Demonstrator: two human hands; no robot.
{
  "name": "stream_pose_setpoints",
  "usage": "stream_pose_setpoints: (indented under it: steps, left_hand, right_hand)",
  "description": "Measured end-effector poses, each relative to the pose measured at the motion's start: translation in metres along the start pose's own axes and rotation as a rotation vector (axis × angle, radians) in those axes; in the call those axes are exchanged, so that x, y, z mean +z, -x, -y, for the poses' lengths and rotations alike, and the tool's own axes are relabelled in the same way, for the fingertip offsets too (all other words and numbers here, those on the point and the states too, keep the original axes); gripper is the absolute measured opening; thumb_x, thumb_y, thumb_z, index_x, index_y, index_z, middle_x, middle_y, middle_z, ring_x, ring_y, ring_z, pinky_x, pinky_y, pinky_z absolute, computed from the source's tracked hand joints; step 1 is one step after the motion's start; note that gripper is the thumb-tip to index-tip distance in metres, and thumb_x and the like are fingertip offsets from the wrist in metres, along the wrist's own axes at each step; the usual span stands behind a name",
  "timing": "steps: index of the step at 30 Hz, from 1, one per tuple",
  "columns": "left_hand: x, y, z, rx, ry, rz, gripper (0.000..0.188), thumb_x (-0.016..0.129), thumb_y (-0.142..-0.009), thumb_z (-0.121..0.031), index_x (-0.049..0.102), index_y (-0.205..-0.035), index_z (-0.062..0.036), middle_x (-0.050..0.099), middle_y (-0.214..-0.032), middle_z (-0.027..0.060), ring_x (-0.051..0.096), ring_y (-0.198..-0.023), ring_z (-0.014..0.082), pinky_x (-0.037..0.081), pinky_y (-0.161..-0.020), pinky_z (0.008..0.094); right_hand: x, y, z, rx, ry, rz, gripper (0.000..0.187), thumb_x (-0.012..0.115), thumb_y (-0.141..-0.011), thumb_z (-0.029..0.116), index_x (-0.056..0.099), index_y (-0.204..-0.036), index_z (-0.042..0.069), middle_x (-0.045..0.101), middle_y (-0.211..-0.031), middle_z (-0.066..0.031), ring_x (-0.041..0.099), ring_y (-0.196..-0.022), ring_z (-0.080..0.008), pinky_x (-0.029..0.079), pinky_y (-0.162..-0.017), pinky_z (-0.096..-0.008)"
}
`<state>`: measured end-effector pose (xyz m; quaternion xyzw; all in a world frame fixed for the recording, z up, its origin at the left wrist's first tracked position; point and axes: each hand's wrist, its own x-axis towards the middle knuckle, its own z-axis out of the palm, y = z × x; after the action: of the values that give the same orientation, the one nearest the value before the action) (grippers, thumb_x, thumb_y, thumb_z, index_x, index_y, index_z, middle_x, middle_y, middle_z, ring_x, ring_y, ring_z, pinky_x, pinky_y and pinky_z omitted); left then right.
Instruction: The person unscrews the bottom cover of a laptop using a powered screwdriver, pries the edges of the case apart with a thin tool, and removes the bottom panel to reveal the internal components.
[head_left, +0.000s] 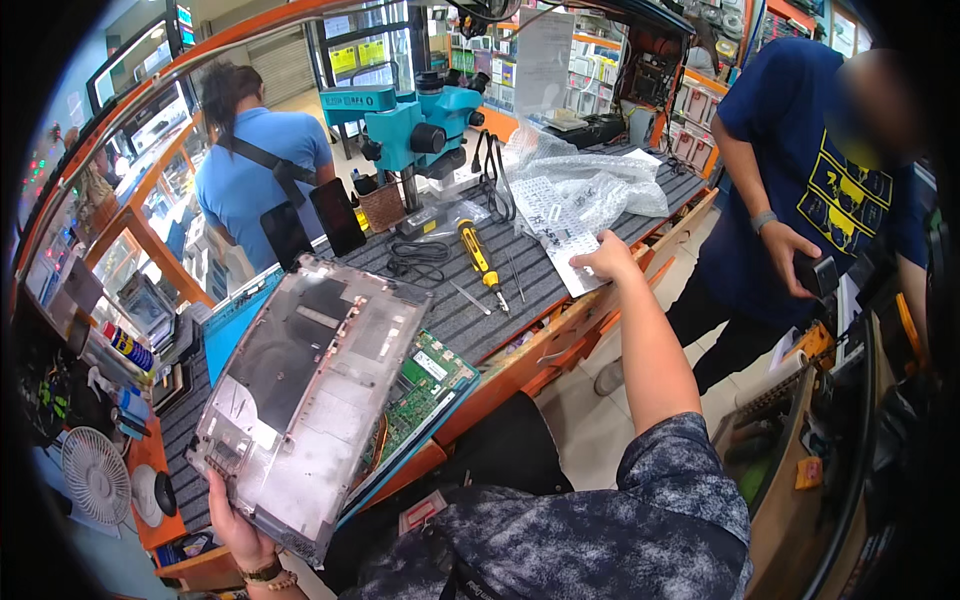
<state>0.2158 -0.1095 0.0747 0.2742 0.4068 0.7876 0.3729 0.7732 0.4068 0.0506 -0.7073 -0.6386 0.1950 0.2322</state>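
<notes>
My left hand (238, 528) grips the lower corner of a laptop bottom cover (300, 370). The cover is tilted, its silver-and-black inner side showing, above a green circuit board (432, 385) on a blue mat. At the right of the bench, my right hand (606, 258) pinches the near edge of a thin silvery panel (552, 228) with small dark marks and holes. That panel lies partly against crumpled bubble wrap (610, 180). Its far end is at the wrap's left side.
A teal microscope (400, 125) stands at the back. A yellow-black screwdriver (480, 258), tweezers (470, 298) and a coiled black cable (418, 258) lie between my hands. A white fan (96, 475) is at the left. One person (800, 190) stands at the right, another (255, 165) beyond the bench.
</notes>
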Motion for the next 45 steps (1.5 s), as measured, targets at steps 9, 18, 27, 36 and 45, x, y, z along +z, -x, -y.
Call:
stream_pose_setpoints:
  steps: [9,18,27,36,45]
  left_hand:
    - [-0.010,-0.008,0.003,-0.020,0.034,-0.026,0.058,0.051,-0.124,-0.044,0.058,-0.162,0.0004,0.069,-0.157,0.0156,0.071,-0.137,0.0298,0.055,-0.119,0.0467]
    - [0.008,-0.019,0.009,-0.048,0.082,-0.009,0.059,0.052,-0.124,-0.044,0.056,-0.164,-0.0011,0.068,-0.159,0.0145,0.069,-0.139,0.0296,0.054,-0.120,0.0467]
    - [0.009,-0.013,0.005,-0.068,0.077,-0.042,0.060,0.052,-0.124,-0.045,0.055,-0.165,-0.0008,0.067,-0.159,0.0152,0.069,-0.139,0.0302,0.053,-0.120,0.0461]
    - [0.007,-0.011,0.004,-0.041,0.030,-0.060,0.060,0.051,-0.124,-0.045,0.055,-0.164,-0.0004,0.069,-0.157,0.0159,0.070,-0.137,0.0299,0.055,-0.119,0.0463]
    - [0.009,-0.010,0.002,-0.016,0.016,-0.049,0.060,0.051,-0.124,-0.046,0.057,-0.164,-0.0019,0.069,-0.157,0.0138,0.071,-0.136,0.0288,0.055,-0.118,0.0455]
  right_hand:
    - [0.004,-0.005,-0.008,-0.087,-0.651,0.208,0.028,0.075,-0.101,0.002,0.074,-0.128,-0.004,0.081,-0.115,-0.0093,0.077,-0.098,-0.0193,0.061,-0.087,-0.0362]
    - [-0.003,-0.005,-0.001,-0.273,-0.363,-0.165,0.039,0.073,-0.092,0.013,0.075,-0.127,-0.005,0.082,-0.118,-0.0241,0.080,-0.109,-0.0364,0.061,-0.099,-0.0444]
    - [-0.007,0.107,0.077,-0.517,0.168,-0.352,0.024,0.068,-0.094,0.006,0.071,-0.118,0.003,0.073,-0.118,-0.0229,0.073,-0.114,-0.0465,0.061,-0.099,-0.0580]
    - [0.026,0.095,0.085,-0.512,-0.143,-0.072,0.043,0.081,-0.101,0.037,0.079,-0.124,0.001,0.077,-0.123,-0.0236,0.073,-0.122,-0.0442,0.059,-0.105,-0.0501]
    - [0.031,-0.059,0.006,-0.275,0.212,-0.295,0.058,0.077,-0.101,0.036,0.066,-0.149,0.007,0.068,-0.147,-0.0246,0.065,-0.139,-0.0458,0.053,-0.119,-0.0567]
